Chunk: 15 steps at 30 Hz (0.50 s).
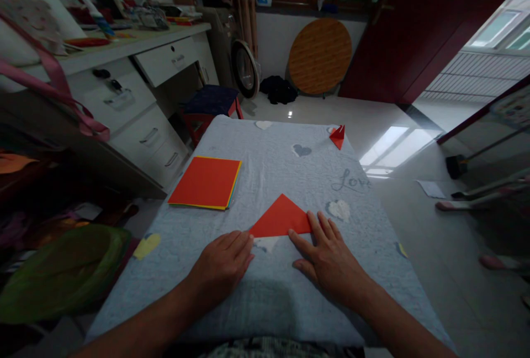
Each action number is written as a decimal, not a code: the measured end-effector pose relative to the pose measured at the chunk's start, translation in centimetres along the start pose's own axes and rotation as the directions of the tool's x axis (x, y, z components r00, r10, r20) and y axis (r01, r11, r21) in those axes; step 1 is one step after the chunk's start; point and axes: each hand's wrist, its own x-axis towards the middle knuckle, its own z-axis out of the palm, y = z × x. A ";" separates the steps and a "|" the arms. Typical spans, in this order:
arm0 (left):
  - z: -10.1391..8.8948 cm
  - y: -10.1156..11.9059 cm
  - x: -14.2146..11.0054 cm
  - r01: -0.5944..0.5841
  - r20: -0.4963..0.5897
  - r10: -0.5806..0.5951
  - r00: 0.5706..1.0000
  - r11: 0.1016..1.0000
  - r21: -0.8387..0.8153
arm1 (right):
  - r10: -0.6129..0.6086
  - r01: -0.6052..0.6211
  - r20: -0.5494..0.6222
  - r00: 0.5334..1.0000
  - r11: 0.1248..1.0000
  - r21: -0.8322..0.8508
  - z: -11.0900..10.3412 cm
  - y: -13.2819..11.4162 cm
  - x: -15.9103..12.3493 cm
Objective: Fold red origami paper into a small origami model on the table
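A sheet of red origami paper (282, 217), folded into a triangle, lies flat on the cloth-covered table with its peak pointing away from me. My left hand (226, 261) touches the triangle's left corner, its fingers curled and pressed together there. Over the right corner, my right hand (327, 250) lies with fingers spread, the index fingertip on the lower edge. To the left sits a stack of coloured paper squares (205, 182), red on top with yellow and other colours at the edges. A small folded red paper piece (338, 137) stands near the far right corner.
The pale blue tablecloth (273, 145) has hearts and lettering. Beyond its left far edge is a stool (211, 99); a white desk (124, 104) with drawers runs along the left. A green-lined bin (70, 269) stands at the lower left. A round wooden board (320, 56) leans on the far wall.
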 end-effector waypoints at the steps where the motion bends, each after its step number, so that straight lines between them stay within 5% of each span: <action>1: 0.0 0.0 -0.1 0.000 -0.015 0.001 1.000 1.000 0.010 | 0.013 -0.013 -0.001 1.000 1.000 -0.013 0.0 0.3 -0.3; 15: 0.0 0.0 -0.8 0.029 -0.085 -0.027 0.996 0.999 0.030 | 0.172 -0.173 -0.012 0.985 0.984 -0.033 0.5 4.6 -3.6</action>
